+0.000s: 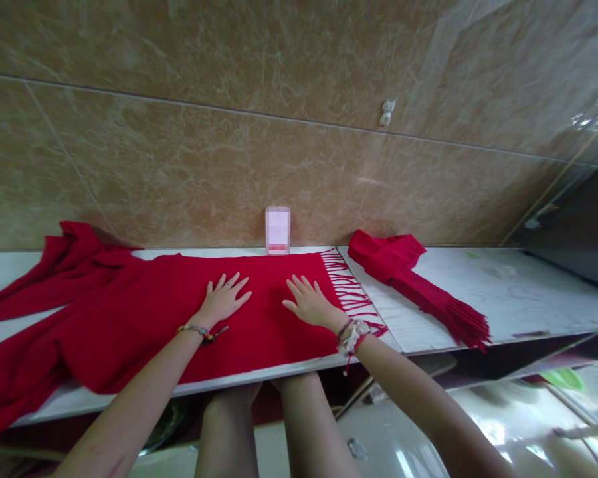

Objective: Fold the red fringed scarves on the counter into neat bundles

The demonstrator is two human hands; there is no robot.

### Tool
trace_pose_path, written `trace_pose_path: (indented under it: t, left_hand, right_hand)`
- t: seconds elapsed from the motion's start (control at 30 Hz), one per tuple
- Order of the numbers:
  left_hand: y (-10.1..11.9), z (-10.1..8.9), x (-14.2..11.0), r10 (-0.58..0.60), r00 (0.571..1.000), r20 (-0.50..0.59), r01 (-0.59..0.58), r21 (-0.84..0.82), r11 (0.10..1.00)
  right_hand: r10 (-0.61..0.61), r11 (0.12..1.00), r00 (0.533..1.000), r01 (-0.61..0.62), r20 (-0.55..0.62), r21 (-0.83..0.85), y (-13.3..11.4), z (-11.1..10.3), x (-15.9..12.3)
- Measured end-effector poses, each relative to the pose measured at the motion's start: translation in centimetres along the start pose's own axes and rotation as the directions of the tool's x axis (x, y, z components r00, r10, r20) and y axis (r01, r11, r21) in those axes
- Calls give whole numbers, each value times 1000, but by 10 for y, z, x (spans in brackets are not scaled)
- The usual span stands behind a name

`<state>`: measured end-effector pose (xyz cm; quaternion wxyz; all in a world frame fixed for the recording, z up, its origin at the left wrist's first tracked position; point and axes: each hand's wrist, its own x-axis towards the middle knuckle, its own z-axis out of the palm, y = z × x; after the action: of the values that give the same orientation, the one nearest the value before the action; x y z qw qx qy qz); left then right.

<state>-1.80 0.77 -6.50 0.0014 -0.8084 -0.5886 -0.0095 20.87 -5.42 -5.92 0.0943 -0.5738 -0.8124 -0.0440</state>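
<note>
A wide red scarf (274, 338) lies spread over the white tabletop, its fringed end to the right and its left part bunched in folds that hang past the front edge. On its smooth middle part, my left hand (223, 302) rests flat with the fingers apart. My right hand (311, 304) lies flat on the same cloth near the fringe (349, 289), fingers spread. Neither hand grips anything. To the right, apart from the spread cloth, is a folded red scarf (403, 272) with its fringe pointing towards the front edge.
A phone-like white rectangle (278, 230) leans upright against the brown tiled wall (179, 172) behind the table. A small white hook (387, 113) is fixed on the wall. The white tabletop (458, 285) continues right to a dark panel (573, 219). A green basin (563, 378) is at lower right.
</note>
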Motion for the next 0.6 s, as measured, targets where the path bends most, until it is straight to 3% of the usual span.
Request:
trace_pose_path:
  t: [0.07,0.13,0.37,0.47,0.53,0.6]
  left_hand:
    - [0,-1,-1,0,1000,1,0,10,1000]
    - [0,-1,-1,6,1000,7,-6,17,1000]
    - [2,-5,-1,-2,1000,31,1,11,1000]
    - [3,-6,-1,-4,999,36,3,10,1000]
    - [3,-5,-1,-4,999,34,4,14,1000]
    - [1,-3,1,0,1000,29,0,19,1000]
  right_hand:
    - [-24,1000,998,23,64,21,-12,7,-1]
    - [-4,1000,996,3,86,14,-4,13,-8]
    - [107,983,992,-95,67,-154,93,5,-59]
    - [262,952,962,-244,81,-182,122,-6,-76]
    - [361,922,932,-350,38,-165,125,-11,-78]
    - [355,928,935,-353,-4,-116,114,-13,-74]
